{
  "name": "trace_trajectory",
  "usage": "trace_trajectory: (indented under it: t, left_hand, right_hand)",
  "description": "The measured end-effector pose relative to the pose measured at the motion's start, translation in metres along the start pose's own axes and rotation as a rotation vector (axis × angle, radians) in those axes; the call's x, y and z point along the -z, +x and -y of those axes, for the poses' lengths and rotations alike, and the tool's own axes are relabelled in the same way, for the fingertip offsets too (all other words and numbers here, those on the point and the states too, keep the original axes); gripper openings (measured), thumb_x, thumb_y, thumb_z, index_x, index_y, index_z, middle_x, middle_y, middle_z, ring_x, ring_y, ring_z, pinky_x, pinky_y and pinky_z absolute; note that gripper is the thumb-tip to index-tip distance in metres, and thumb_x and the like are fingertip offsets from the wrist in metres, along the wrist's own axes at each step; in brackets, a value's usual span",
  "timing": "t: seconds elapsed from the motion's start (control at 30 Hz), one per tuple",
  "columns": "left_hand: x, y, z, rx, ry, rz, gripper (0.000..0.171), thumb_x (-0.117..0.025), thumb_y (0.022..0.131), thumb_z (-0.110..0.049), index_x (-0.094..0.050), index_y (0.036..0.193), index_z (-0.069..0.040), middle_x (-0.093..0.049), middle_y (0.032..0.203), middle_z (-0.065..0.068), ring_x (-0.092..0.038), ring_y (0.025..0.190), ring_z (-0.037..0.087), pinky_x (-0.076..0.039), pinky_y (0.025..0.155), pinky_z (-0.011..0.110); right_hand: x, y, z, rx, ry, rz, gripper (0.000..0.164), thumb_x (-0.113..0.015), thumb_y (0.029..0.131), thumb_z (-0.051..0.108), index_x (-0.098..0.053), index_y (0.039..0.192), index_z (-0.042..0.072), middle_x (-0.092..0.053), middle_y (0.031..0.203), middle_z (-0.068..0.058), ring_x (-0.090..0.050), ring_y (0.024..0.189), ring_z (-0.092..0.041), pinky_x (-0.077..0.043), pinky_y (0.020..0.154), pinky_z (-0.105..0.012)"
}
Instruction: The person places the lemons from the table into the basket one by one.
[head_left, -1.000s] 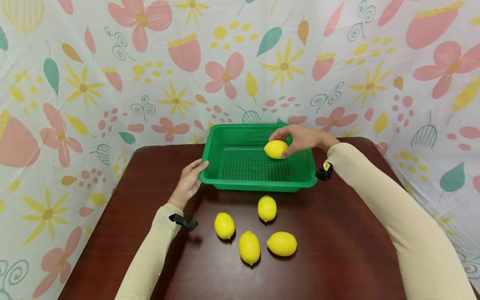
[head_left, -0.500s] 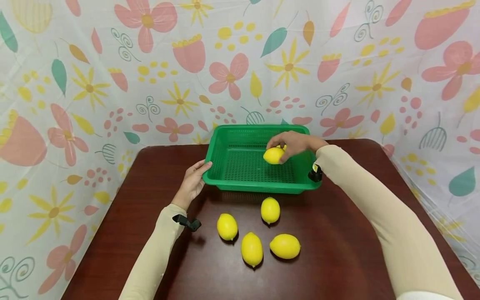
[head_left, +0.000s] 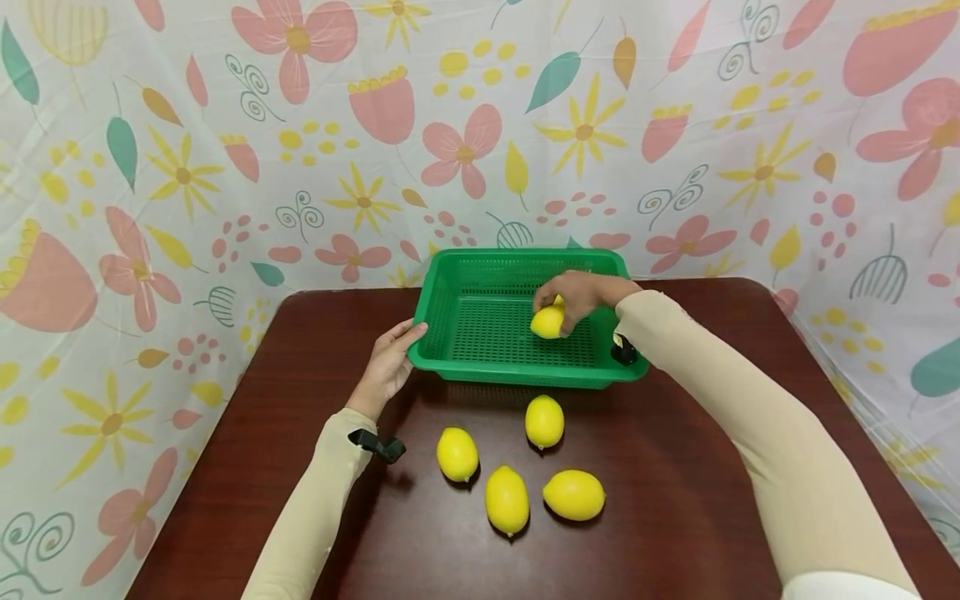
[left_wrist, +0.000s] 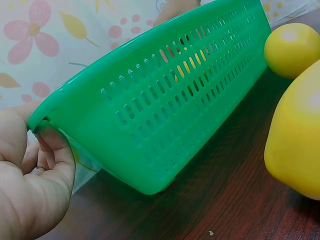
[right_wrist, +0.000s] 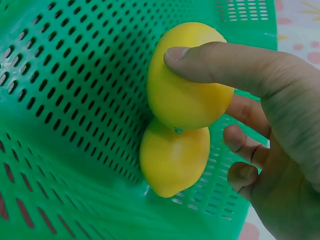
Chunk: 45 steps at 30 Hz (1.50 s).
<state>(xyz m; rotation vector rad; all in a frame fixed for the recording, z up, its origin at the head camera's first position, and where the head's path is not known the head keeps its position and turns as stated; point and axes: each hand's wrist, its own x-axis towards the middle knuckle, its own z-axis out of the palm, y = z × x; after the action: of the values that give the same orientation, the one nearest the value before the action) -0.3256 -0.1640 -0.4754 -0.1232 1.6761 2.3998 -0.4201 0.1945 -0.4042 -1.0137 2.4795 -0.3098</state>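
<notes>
The green perforated plastic basket [head_left: 525, 368] stands on the dark reddish-brown table [head_left: 675, 517]. At the basket's left rim, by its front corner, the left hand [head_left: 387, 367] grips the edge, thumb on top and fingers curled below. Inside the basket, right of its middle, the right hand [head_left: 581, 293] pinches a yellow lemon [right_wrist: 187, 92] between thumb and fingers. A second lemon [right_wrist: 175, 162] lies in the basket just beside it; whether the two touch is hard to tell. In front of the basket are four loose lemons: one nearest its front wall [head_left: 544, 422], one farther left [head_left: 457, 454], and two farthest out, side by side [head_left: 507, 500] [head_left: 573, 495]. Behind the basket hangs a floral-print curtain [head_left: 480, 108].
</notes>
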Motion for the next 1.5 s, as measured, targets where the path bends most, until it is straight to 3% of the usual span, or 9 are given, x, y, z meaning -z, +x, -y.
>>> trace_trajectory:
  t: [0.2,0.5,0.87,1.0,1.2,1.33,1.5]
  left_hand:
    - [-0.004,0.001,0.001,0.003,0.002,0.013,0.048,-0.063,0.104,-0.018,-0.050,0.148,-0.003,-0.055,0.138,0.018,-0.067,0.107,0.017,-0.059,0.087,0.026]
    - [-0.006,0.002,0.001,0.003,-0.005,0.013,0.047,-0.064,0.104,-0.018,-0.051,0.146,-0.003,-0.053,0.140,0.021,-0.067,0.108,0.019,-0.059,0.087,0.026]
    - [-0.005,0.002,-0.001,-0.005,-0.010,0.013,0.047,-0.062,0.105,-0.016,-0.048,0.148,-0.001,-0.061,0.125,0.011,-0.068,0.097,0.012,-0.059,0.079,0.022]
    - [-0.004,0.001,-0.001,-0.001,-0.014,0.007,0.047,-0.063,0.104,-0.017,-0.050,0.147,-0.002,-0.063,0.121,0.007,-0.068,0.097,0.012,-0.059,0.081,0.023]
    - [-0.005,0.000,0.001,0.007,-0.019,-0.005,0.042,-0.064,0.104,-0.016,-0.053,0.143,-0.003,-0.064,0.117,0.006,-0.067,0.097,0.012,-0.059,0.080,0.023]
    - [-0.003,0.000,0.002,0.007,-0.037,-0.007,0.042,-0.064,0.104,-0.016,-0.054,0.142,-0.003,-0.063,0.118,0.007,-0.067,0.097,0.013,-0.059,0.080,0.024]
    - [-0.001,0.000,0.002,0.006,-0.042,-0.005,0.044,-0.064,0.104,-0.017,-0.053,0.144,-0.003,-0.063,0.121,0.008,-0.068,0.096,0.012,-0.060,0.080,0.023]
  right_hand:
    - [-0.006,-0.002,-0.001,-0.046,-0.018,0.028,0.053,-0.090,0.079,0.015,-0.067,0.126,0.016,-0.064,0.135,-0.015,-0.058,0.124,-0.036,-0.055,0.095,-0.051]
    - [-0.014,-0.005,-0.001,-0.096,-0.048,0.036,0.056,-0.091,0.079,0.021,-0.066,0.129,0.018,-0.067,0.131,-0.017,-0.062,0.114,-0.031,-0.057,0.085,-0.044]
    - [0.005,-0.018,0.005,-0.038,0.034,0.011,0.062,-0.086,0.086,0.029,-0.061,0.139,0.010,-0.061,0.138,-0.019,-0.055,0.128,-0.039,-0.050,0.101,-0.057]
    - [0.011,-0.029,0.011,-0.007,0.068,-0.099,0.051,-0.080,0.091,0.029,-0.063,0.136,0.011,-0.064,0.134,-0.016,-0.059,0.123,-0.038,-0.052,0.100,-0.055]
    - [0.011,-0.058,0.032,-0.013,0.110,-0.386,0.035,-0.074,0.097,0.025,-0.068,0.128,0.010,-0.072,0.120,-0.009,-0.068,0.105,-0.029,-0.057,0.087,-0.048]
    - [0.001,-0.082,0.054,-0.048,0.158,-0.538,0.028,-0.073,0.098,0.023,-0.071,0.122,0.010,-0.074,0.110,-0.007,-0.067,0.096,-0.023,-0.057,0.074,-0.041]
    - [-0.024,-0.114,0.082,-0.078,0.163,-0.632,0.023,-0.074,0.097,0.026,-0.073,0.115,0.012,-0.074,0.107,-0.004,-0.066,0.091,-0.020,-0.054,0.070,-0.036]
